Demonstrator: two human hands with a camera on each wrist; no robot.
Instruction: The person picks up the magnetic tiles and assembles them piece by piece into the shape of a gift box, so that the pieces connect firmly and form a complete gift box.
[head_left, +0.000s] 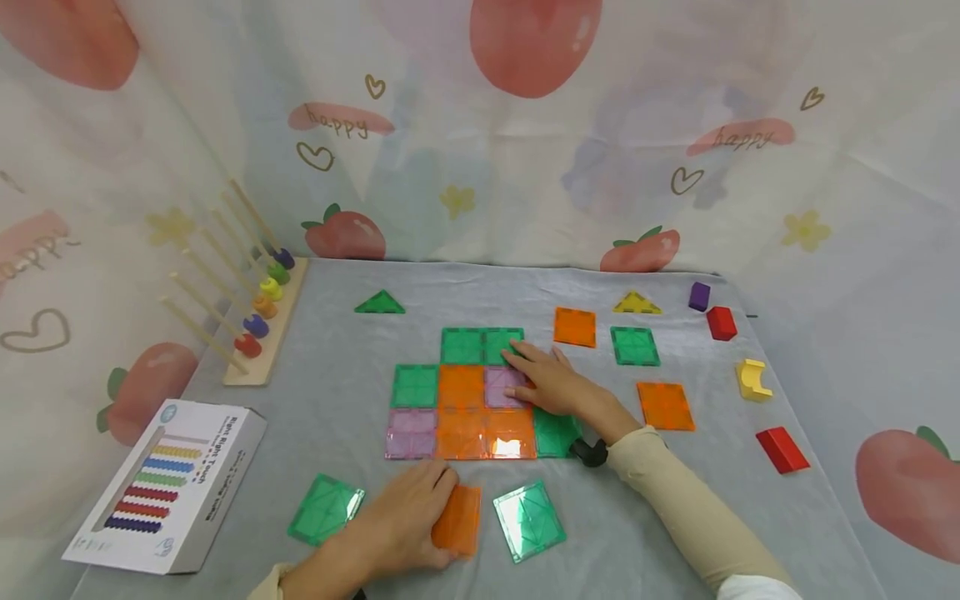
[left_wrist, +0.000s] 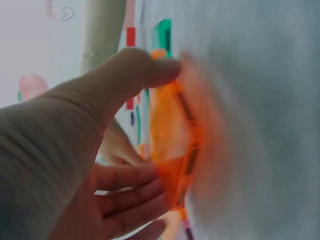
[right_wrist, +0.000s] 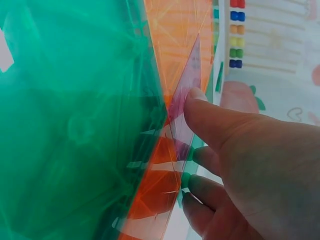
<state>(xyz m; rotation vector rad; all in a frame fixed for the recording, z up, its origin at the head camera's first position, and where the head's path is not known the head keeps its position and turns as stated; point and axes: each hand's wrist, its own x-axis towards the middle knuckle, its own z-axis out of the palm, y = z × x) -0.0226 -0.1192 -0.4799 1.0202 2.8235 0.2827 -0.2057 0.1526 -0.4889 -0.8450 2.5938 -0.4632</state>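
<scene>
- While roughly nine tiles sit joined in the mosaic (head_left: 465,392), several lie loose.
- Left hand (head_left: 408,521) pinches an orange tile (head_left: 457,521).
- Right hand (head_left: 551,383) presses flat-fingered, seemingly on the purple tile (head_left: 501,386).

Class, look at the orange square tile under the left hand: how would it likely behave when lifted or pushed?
The orange tile looks like thin, translucent plastic, so it is probably stiff and light. Lying flat on the grey cloth, it should slide rather than roll. The left hand grips its edge, which suggests flat tiles are awkward to lift.
</scene>
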